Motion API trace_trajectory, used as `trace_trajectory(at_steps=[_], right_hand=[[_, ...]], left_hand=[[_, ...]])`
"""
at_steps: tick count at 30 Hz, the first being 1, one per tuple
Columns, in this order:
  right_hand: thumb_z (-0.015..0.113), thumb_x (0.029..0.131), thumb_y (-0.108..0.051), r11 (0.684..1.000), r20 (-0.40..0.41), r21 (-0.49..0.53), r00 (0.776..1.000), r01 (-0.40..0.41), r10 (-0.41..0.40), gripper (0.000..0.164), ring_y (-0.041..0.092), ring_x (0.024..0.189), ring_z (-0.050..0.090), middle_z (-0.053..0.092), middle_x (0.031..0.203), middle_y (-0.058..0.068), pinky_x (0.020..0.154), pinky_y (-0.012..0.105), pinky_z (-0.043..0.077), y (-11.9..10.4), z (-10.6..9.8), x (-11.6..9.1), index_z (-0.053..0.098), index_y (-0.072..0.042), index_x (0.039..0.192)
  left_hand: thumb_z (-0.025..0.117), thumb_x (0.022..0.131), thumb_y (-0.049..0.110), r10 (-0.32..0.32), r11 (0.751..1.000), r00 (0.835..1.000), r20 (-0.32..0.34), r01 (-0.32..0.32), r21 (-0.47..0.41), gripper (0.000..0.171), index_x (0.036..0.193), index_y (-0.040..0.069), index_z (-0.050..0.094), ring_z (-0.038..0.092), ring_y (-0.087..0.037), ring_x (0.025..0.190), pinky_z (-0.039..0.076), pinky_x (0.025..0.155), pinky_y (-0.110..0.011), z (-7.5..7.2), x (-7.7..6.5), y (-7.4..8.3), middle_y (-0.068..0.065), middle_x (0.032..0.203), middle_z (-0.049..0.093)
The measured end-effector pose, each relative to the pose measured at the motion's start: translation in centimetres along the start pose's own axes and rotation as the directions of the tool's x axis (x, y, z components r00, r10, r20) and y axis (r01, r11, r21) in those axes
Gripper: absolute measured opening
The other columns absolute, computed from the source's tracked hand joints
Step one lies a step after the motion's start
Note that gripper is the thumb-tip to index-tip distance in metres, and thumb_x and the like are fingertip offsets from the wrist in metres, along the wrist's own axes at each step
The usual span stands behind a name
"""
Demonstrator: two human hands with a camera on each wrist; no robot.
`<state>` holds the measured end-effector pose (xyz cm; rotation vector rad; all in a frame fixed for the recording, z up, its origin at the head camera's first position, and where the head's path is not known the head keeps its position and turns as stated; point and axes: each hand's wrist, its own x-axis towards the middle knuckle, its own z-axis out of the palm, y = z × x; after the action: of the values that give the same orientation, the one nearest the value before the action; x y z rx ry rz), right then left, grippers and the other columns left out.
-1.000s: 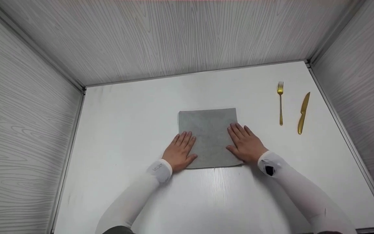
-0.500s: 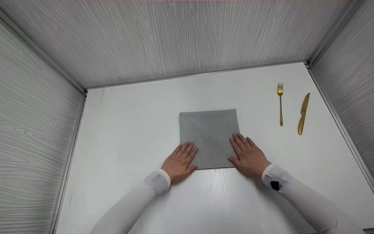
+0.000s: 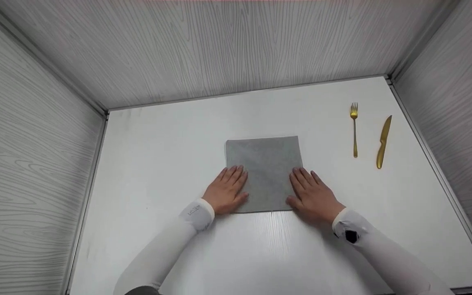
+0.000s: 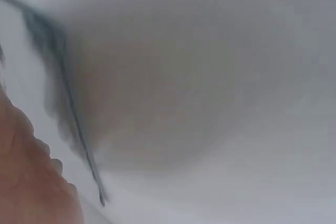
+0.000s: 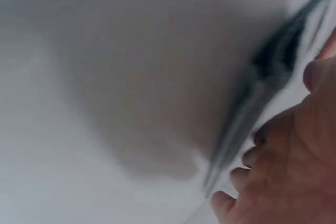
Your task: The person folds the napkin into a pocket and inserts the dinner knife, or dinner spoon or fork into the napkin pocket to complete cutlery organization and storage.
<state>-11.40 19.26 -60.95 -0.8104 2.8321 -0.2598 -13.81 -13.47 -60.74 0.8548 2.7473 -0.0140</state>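
Gray cloth [image 3: 266, 172] lies as a flat square near the middle of a white table [image 3: 170, 155], under the palms of a person in white sleeves [image 3: 166, 246]. The left hand [image 3: 226, 191] rests over the cloth's left edge and the right hand [image 3: 314, 196] over its right, both on the half nearer the person. The hands are apart, fingers straight, neither gripping anything. The wrist views catch the cloth's edge side-on: a mostly thin line at the left, several layers with dark gaps between them at the right. Those loose layers look like the weak spot. Should the right hand press or slide unevenly, the upper layer could creep over the lower and leave the edges out of line. Pushing both hands inward could raise a ridge along the middle; pulling outward could skew the square. A hasty lift might drag a corner, since thin cloth tends to follow the palm. At right, a gold fork [image 3: 355, 127] and a gold knife [image 3: 383, 142] lie well apart from the cloth; a wide outward sweep could knock the fork askew, seemingly a lesser risk.
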Motion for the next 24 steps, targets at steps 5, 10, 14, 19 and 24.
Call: trace_trajectory(at_steps=[5, 10, 14, 19, 24], right_hand=[[0.040, 0.105, -0.049, 0.999, 0.039, 0.031, 0.999, -0.021, 0.020, 0.073, 0.038, 0.151, 0.023, 0.027, 0.162, 0.022, 0.123, 0.054, 0.019, -1.7, -1.6, -1.2, 0.031, 0.004, 0.154], [0.042, 0.105, -0.048, 0.999, 0.047, 0.033, 0.998, -0.032, 0.031, 0.072, 0.041, 0.147, 0.031, 0.035, 0.157, 0.025, 0.120, 0.055, 0.026, -2.9, -1.9, -2.4, 0.036, 0.008, 0.150], [0.045, 0.104, -0.044, 0.999, 0.024, 0.026, 1.000, -0.018, 0.018, 0.069, 0.042, 0.141, 0.040, 0.042, 0.152, 0.027, 0.117, 0.055, 0.032, -3.2, -1.3, -3.1, 0.041, 0.011, 0.146], [0.047, 0.104, -0.043, 1.000, 0.005, -0.014, 1.000, -0.001, 0.001, 0.068, 0.041, 0.140, 0.043, 0.044, 0.150, 0.026, 0.116, 0.055, 0.033, -3.0, -0.5, -3.4, 0.042, 0.011, 0.145], [0.051, 0.103, -0.042, 0.999, -0.049, -0.051, 0.999, 0.003, -0.005, 0.065, 0.040, 0.135, 0.048, 0.051, 0.144, 0.025, 0.115, 0.055, 0.035, -3.1, -0.6, -4.2, 0.050, 0.010, 0.140]], left_hand=[[0.019, 0.104, 0.060, -0.081, 0.996, 0.997, -0.016, 0.081, 0.041, 0.074, 0.162, 0.014, 0.013, 0.005, -0.023, 0.156, 0.003, 0.127, -0.041, -1.6, 3.4, -2.1, -0.006, 0.169, 0.008], [0.022, 0.104, 0.060, -0.160, 0.987, 0.987, -0.006, 0.160, 0.018, 0.074, 0.162, 0.014, 0.011, 0.004, -0.022, 0.156, 0.001, 0.127, -0.041, -1.8, 5.8, -4.0, -0.005, 0.169, 0.006], [0.023, 0.103, 0.062, -0.207, 0.978, 0.978, 0.000, 0.207, -0.029, 0.076, 0.162, 0.014, 0.012, 0.003, -0.021, 0.156, 0.001, 0.127, -0.041, -1.4, 6.7, -5.0, -0.003, 0.169, 0.005], [0.021, 0.103, 0.064, -0.237, 0.970, 0.970, 0.049, 0.239, -0.032, 0.077, 0.162, 0.015, 0.010, 0.003, -0.021, 0.157, 0.002, 0.127, -0.042, -1.0, 7.1, -5.2, -0.003, 0.169, 0.005], [0.023, 0.102, 0.064, -0.226, 0.973, 0.973, 0.047, 0.227, -0.028, 0.079, 0.162, 0.013, 0.013, 0.006, -0.023, 0.156, 0.004, 0.127, -0.043, -1.0, 7.3, -4.9, -0.005, 0.169, 0.009]])
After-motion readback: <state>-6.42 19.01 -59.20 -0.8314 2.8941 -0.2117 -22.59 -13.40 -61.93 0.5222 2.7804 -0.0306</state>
